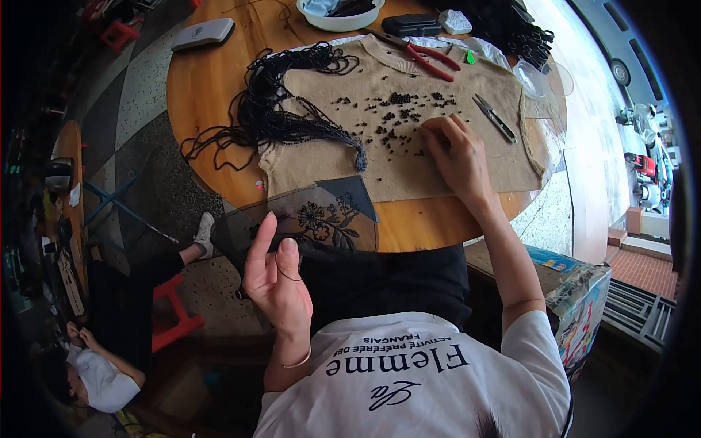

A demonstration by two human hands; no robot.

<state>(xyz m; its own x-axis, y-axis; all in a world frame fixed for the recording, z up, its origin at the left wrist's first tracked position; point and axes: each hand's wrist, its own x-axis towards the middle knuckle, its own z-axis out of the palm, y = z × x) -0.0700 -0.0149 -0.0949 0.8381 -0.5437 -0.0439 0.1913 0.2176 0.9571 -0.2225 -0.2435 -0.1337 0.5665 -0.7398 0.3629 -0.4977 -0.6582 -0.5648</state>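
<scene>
Nearby, black strands (255,108), red-handled pliers (411,49), snips (499,124) around scattered beads (400,98).

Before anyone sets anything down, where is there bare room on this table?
Bare wood shows left, between the white case and black strands, and along the near edge, between the embroidered fabric and right forearm. Black beads crowd the middle of the tan cloth.

Daylight pours in from 2 o'clock, bleaching the pavement (580,109) nearly white. The wooden table (427,228) toward 12 o'clock is softly lit, and the dark beads (401,98) look fairly crisp. From 7 to 10 o'clock, the tiled floor (142,139) lies in murky shade. Fisheye distortion bends edges near the blackened rim.
</scene>
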